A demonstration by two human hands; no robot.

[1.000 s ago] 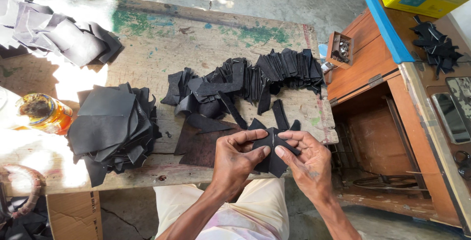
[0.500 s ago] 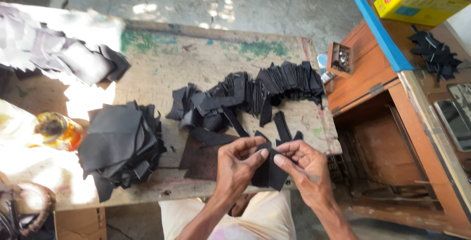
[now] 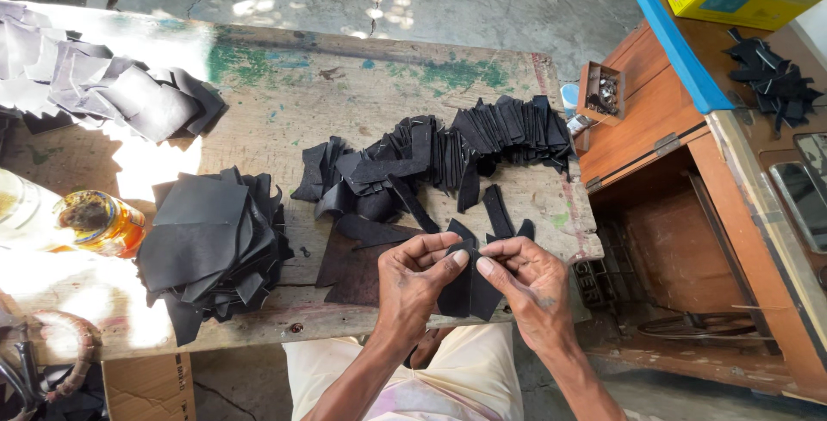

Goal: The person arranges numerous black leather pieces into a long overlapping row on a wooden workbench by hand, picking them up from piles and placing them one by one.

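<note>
Both hands pinched narrow on one black leather piece (image 3: 469, 294) at the table (image 3: 345, 94) edge, six o'clock: left hand (image 3: 415, 283) and right hand (image 3: 532, 287), fingertips nearly meeting. Black stack (image 3: 211, 244) at nine o'clock.

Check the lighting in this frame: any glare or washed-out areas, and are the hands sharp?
Head view: harsh sun blows out the left part of the wooden table and the glass jar; dappled light falls on the floor beyond; the left hand and right hand, pinching a black piece, lie in even shade and look sharp.
</note>
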